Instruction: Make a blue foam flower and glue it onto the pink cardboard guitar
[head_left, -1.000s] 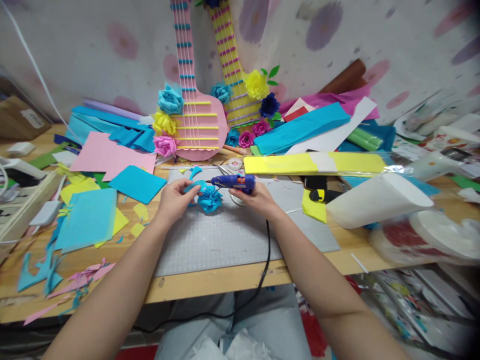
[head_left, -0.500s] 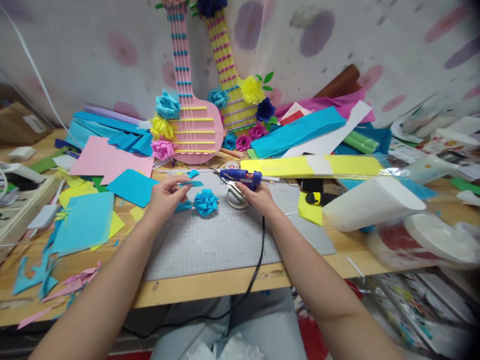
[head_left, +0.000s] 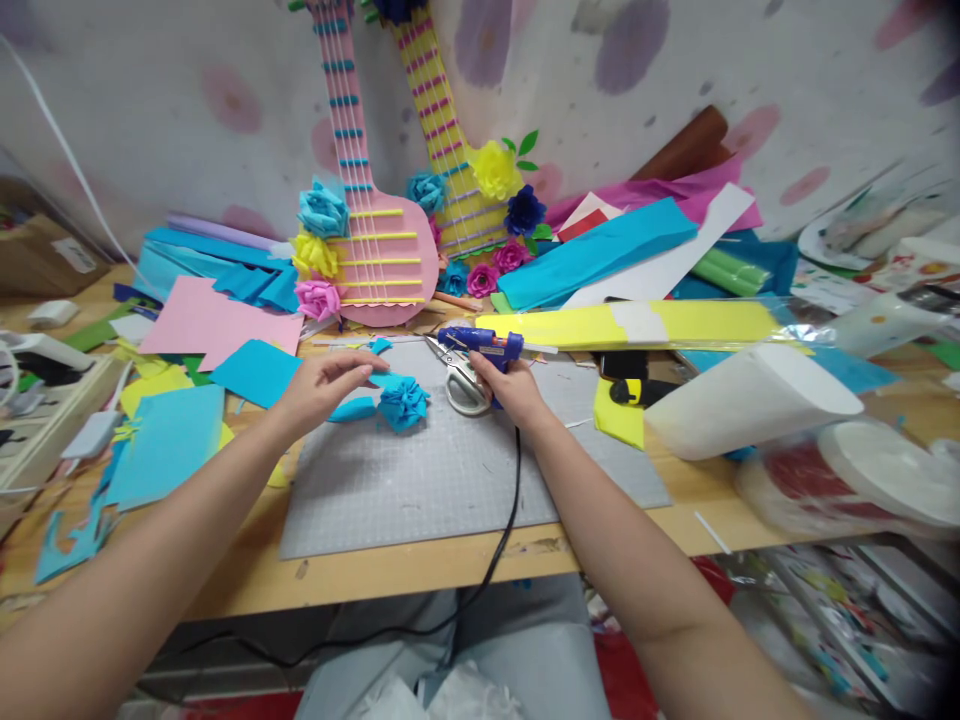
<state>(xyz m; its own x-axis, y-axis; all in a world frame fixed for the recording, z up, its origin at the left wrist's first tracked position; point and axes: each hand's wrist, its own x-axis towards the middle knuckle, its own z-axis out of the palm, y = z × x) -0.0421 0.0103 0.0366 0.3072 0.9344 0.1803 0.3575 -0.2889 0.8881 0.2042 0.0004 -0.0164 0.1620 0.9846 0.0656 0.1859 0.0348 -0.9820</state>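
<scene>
In my right hand (head_left: 517, 392) is a blue hot glue gun (head_left: 487, 345), its nozzle pointing left and its black cord running down to the table edge. Directly beneath the gun lie metal scissors (head_left: 466, 392) with pale handles. My left hand (head_left: 326, 385) is closed, thumb and fingers together on a small blue paper strip (head_left: 384, 379) beside a ruffled blue paper flower (head_left: 405, 404). The strip's far end meets or overlaps the flower; whether it is attached I cannot tell. Another blue strip (head_left: 352, 410) lies below the left fingers on the grey cutting mat (head_left: 405, 490).
A pink paper guitar (head_left: 390, 255) and a yellow one (head_left: 442, 120) with paper flowers lean on the wall. Paper sheets and scraps cover the left side. A yellow paper roll (head_left: 555, 328), a yellow-black cutter (head_left: 637, 392) and a white roll (head_left: 750, 405) lie right.
My left hand has shifted slightly, with the blue strip now at the flower. The glue gun stays in my right hand, almost in place. The camera view has tilted a little.
</scene>
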